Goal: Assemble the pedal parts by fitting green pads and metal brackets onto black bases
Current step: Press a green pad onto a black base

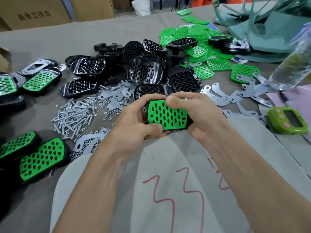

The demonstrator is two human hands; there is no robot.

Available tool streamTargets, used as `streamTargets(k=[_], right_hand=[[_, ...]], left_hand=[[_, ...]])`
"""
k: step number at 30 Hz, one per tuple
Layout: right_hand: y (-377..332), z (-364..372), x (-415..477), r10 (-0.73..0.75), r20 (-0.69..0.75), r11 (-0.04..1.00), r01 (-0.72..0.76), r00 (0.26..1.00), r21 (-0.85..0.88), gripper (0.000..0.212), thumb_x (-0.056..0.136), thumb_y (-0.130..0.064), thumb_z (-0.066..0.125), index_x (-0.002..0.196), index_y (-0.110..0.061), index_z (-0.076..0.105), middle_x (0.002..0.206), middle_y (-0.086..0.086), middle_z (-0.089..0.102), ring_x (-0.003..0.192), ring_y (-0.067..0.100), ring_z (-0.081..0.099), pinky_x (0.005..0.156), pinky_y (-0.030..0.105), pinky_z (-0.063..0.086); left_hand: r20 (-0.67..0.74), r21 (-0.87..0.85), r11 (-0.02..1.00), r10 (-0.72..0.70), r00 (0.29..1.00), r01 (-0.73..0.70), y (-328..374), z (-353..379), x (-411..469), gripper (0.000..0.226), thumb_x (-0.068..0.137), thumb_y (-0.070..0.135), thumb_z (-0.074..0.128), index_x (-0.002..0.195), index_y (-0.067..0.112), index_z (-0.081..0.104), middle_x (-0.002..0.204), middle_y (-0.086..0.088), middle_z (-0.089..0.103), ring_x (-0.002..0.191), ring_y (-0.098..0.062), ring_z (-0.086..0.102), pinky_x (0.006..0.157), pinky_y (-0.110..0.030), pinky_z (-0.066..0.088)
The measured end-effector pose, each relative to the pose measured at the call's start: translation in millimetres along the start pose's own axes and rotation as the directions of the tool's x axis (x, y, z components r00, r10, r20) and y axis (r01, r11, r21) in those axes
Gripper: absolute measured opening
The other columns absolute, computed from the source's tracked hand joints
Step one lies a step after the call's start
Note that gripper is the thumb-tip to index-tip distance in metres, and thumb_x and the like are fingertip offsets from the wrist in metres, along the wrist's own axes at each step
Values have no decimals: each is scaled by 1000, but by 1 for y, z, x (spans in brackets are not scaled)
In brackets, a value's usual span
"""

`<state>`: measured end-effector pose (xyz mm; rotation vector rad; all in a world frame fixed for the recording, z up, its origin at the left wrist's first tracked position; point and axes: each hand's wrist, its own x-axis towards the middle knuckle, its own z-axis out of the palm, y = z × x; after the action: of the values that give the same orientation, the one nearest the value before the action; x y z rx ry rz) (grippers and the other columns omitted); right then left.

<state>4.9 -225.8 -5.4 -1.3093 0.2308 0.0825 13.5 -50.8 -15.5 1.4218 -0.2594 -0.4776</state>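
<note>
Fitting seemed underway: left hand (134, 122) and right hand (199, 115) gripped a black base (188, 124), green pad (166, 115) on top. A bracket (217, 98) beyond the grip looked due next.

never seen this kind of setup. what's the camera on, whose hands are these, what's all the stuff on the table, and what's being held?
There is no machine here. One wide-angle camera, worn on a person's head, looks down at their two bare hands.

The left hand and the right hand both grip one pedal: a green pad lying on a black base.

On the grey cloth-covered table:
- A heap of spare black bases in the middle.
- Loose green pads behind it to the right.
- Flat metal brackets on the right.
- Screws and small nuts on the left.
- Padded pedals at the left edge.
- A green timer on the right.
</note>
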Motion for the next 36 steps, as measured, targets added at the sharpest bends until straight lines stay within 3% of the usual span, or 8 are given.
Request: streamTargets(k=[5, 9, 14, 18, 22, 26, 30, 36], right_hand=[[2, 1, 4, -21, -32, 1000, 21, 999, 0, 16, 79, -8, 80, 68, -19, 78, 68, 4, 72, 60, 16, 69, 54, 36, 58], [2, -2, 6, -42, -12, 998, 42, 999, -39, 8, 80, -11, 80, 83, -19, 79, 77, 3, 74, 73, 20, 70, 64, 41, 60], [-7, -15, 3, -40, 244, 997, 56, 969, -58, 67, 67, 8, 72, 127, -18, 62, 99, 13, 67, 90, 29, 69, 83, 51, 59], [-8, -17, 0, -91, 300, 968, 155, 950, -196, 73, 74, 27, 64, 129, -20, 52, 102, 7, 62, 90, 24, 70, 69, 44, 62], [-7, -16, 2, -99, 289, 945, 181, 952, -274, 74, 74, 26, 66, 126, -25, 54, 97, 11, 61, 80, 23, 71, 61, 41, 62], [-4, -16, 4, -105, 243, 951, 169, 964, -258, 76, 70, 30, 65, 126, -21, 55, 95, 9, 59, 71, 25, 73, 58, 38, 61], [-4, -21, 6, -94, 210, 958, 146, 973, -247, 76, 69, 31, 67, 125, -21, 58, 110, 16, 57, 73, 36, 74, 58, 38, 60], [-6, -27, 7, -63, 217, 962, 118, 974, -247, 70, 69, 31, 67, 120, -16, 59, 114, 22, 58, 80, 37, 74, 60, 41, 61]], left_hand=[[-132, 101, 991, 105, 986, -91, -7, 11, 4, 76, 73, -31, 63, 105, 36, 74, 94, 3, 72, 96, -29, 74, 71, -44, 65], [-192, 118, 986, 138, 972, -116, -7, 17, 5, 78, 72, -31, 63, 105, 39, 74, 102, -8, 70, 98, -33, 73, 71, -45, 65], [-233, -112, 993, 17, 972, -44, -4, 10, 3, 72, 73, -35, 59, 116, 20, 71, 102, -16, 73, 85, -34, 76, 63, -35, 63], [-284, -184, 983, -35, 958, -18, -4, 6, 4, 62, 76, -33, 60, 120, 11, 65, 103, -16, 75, 83, -35, 77, 62, -34, 64], [-322, -160, 987, -22, 947, -32, -7, 9, 3, 64, 78, -34, 58, 124, 10, 63, 101, -13, 75, 84, -31, 77, 62, -34, 63], [-382, 102, 994, 66, 922, -29, -13, 14, 2, 64, 82, -25, 64, 123, 24, 62, 106, -10, 72, 97, -31, 75, 70, -43, 64], [-363, 403, 915, 155, 919, 5, -14, 20, 0, 58, 75, 13, 75, 122, 40, 55, 111, 3, 69, 103, -23, 70, 84, -49, 61], [-338, 451, 892, 191, 921, -20, -12, 21, 1, 55, 69, 21, 75, 113, 46, 51, 104, 2, 71, 94, -28, 73, 80, -52, 61]])
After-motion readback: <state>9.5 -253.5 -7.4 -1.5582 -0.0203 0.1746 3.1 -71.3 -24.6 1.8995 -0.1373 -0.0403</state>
